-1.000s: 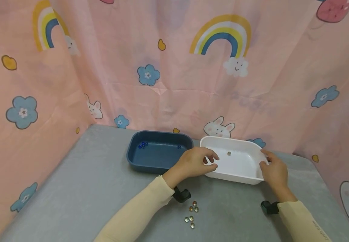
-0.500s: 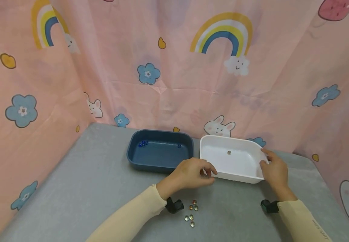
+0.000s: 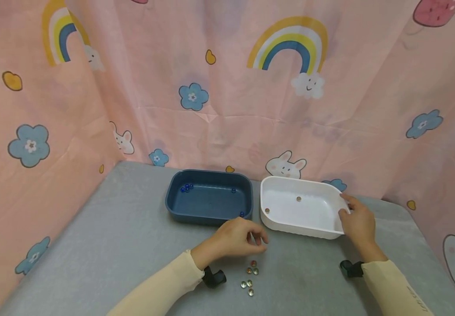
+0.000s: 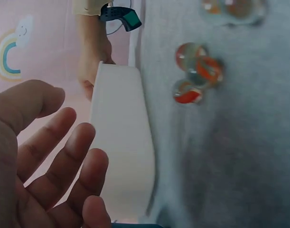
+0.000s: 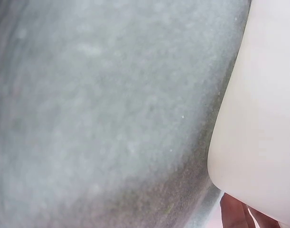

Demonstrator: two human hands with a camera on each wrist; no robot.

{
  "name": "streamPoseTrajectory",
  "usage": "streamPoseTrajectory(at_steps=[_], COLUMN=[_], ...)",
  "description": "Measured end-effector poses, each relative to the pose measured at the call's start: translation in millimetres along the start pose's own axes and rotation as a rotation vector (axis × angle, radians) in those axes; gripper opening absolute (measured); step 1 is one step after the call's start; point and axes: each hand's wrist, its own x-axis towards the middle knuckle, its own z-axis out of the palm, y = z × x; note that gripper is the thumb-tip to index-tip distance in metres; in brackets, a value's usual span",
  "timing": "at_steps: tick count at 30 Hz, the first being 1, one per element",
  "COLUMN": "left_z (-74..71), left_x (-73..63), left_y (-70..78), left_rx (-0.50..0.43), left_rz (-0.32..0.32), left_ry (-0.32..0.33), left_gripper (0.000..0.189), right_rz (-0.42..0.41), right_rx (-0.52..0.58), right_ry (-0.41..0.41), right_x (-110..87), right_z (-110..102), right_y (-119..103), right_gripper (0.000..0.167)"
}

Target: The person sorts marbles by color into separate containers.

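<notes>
My left hand [image 3: 243,239] hovers in front of the two trays with its fingers loosely bent. In the left wrist view its fingers [image 4: 78,142] are spread apart and hold nothing. Just nearer me lie several clear glass marbles [image 3: 249,283] on the table, some with orange-red swirls [image 4: 187,92]. My right hand [image 3: 358,224] grips the right end of the white tray [image 3: 310,231] by its rim. Inside that tray sit two marbles, one near the middle [image 3: 299,199] and one by the left wall [image 3: 267,210].
A dark blue tray [image 3: 207,206] stands left of the white one, with several blue marbles [image 3: 187,188] in it. Both trays are on a grey cloth-covered table [image 3: 105,245]. A pink patterned curtain [image 3: 227,87] hangs close behind them.
My left hand has drawn back from over the white tray, toward me and to the left. A marble by that tray's left wall now shows. My right hand stays at the rim.
</notes>
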Motion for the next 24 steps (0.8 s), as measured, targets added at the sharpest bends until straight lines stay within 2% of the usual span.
streamPoseTrajectory(at_steps=[10,17,24], left_z=[8.8,12.1,15.7], left_x=[-10.4,-13.6,-15.4], left_y=[-11.0,-13.6,-13.6], left_rx=[-0.032,-0.044,-0.036], left_rz=[-0.091,-0.093,-0.105], left_ry=[-0.096,-0.134,-0.143], left_gripper=[0.009,0.010,0.009], right_rz=[0.010,-0.007,-0.016], right_rx=[-0.002,0.001,-0.002], right_ry=[-0.011,0.006,0.012], right_x=[-0.4,-2.1,-2.1], right_z=[-0.5,-0.8,-0.2], right_y=[-1.0,-1.8,-1.0], right_gripper=[0.049,0.048,0.048])
